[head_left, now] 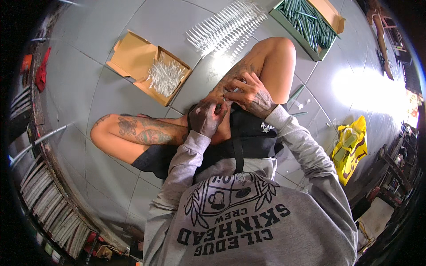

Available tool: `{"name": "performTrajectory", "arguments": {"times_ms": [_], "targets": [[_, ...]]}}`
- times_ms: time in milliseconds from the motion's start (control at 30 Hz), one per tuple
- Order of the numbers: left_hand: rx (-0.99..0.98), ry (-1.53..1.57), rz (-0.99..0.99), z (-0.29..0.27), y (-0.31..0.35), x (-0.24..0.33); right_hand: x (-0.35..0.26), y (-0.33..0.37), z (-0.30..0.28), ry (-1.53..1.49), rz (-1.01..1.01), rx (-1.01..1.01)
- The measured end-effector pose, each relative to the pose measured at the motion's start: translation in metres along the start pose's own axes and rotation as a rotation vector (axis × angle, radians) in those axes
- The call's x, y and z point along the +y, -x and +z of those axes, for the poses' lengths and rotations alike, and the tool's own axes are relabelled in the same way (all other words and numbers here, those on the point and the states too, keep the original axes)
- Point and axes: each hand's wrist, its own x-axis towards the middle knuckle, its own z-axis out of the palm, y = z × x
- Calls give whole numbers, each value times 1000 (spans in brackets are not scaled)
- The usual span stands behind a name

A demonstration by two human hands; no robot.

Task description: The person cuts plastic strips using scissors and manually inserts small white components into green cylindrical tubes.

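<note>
Over my crossed legs, my left hand (207, 117) and my right hand (254, 95) are close together, fingers bent inward. Both are closed in a pinch. Whatever lies between the fingertips is small and mostly covered, so I cannot make out its kind. A cardboard box (128, 57) ahead to the left has its lid folded back and holds a heap of thin white plastic pieces (166, 77). Beyond my right shin, slim white pointed pieces (226, 29) lie in rows on the floor. At the far right, a box (293, 42) holds many dark green pen-like tubes (306, 22).
A few dark green tubes (296, 93) and white scraps lie on the tiles by my right knee. A yellow plastic bag (350, 150) rests farther right. Dark slatted wood (49, 199) lines the left side. Another person's arm (380, 35) shows at the upper right.
</note>
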Motion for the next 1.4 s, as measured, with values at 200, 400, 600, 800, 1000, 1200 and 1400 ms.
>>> {"name": "performTrajectory", "arguments": {"times_ms": [200,400,600,800,1000,1200,1400], "targets": [[-65,55,-43,-7,-5,4,26,1,-11,5,-63,-20],[-49,42,-40,-10,-9,9,51,-4,-30,-15,-67,-110],[-63,49,-52,-8,-9,8,72,2,-36,14,-62,-85],[-43,26,-64,-7,-10,5,74,0,-33,25,-38,-97],[-50,98,-139,-8,-8,9,69,2,-37,86,-5,-117],[-128,156,-183,-19,-6,18,66,3,-32,71,-30,-103],[102,253,-120,-13,-15,25,65,3,-31,27,-80,-52]]}}
